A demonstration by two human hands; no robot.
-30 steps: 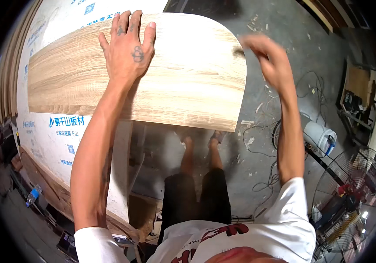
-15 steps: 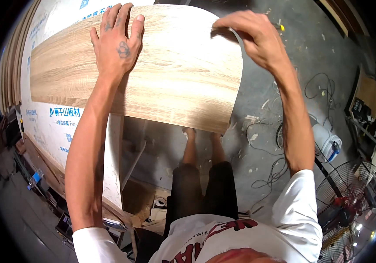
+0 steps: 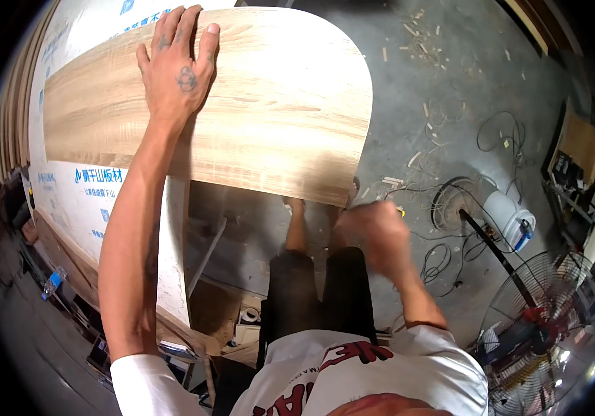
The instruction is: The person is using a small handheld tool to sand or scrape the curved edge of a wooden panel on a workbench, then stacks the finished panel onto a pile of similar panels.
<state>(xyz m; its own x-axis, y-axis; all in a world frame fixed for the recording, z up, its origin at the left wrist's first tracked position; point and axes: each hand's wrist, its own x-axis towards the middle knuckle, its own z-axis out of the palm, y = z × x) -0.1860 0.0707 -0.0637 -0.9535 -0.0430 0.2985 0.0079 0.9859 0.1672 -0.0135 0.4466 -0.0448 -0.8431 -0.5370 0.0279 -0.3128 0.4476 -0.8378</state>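
Observation:
A wood-grain board (image 3: pixel 276 104) with a rounded far right corner lies over a white printed panel (image 3: pixel 55 187), its right end sticking out past the panel. My left hand (image 3: pixel 179 69) rests flat on the board near its far edge, fingers spread and holding nothing. Beside the board's near right corner, my right hand (image 3: pixel 380 239) is closed and smeared by motion. A small yellow tip (image 3: pixel 400 211) shows at its outer side; the rest of whatever it holds is hidden.
Wood scraps and thin strips (image 3: pixel 422 41) litter the grey floor on the right. A standing fan (image 3: pixel 543 319), a white bucket (image 3: pixel 509 211) and loose cables (image 3: pixel 436 260) are there too. Upright boards (image 3: pixel 13 104) lean at the far left.
My right hand has swung from the board's rounded far corner down to its near right corner, the yellow tip moving with it. My left hand stays flat on the board.

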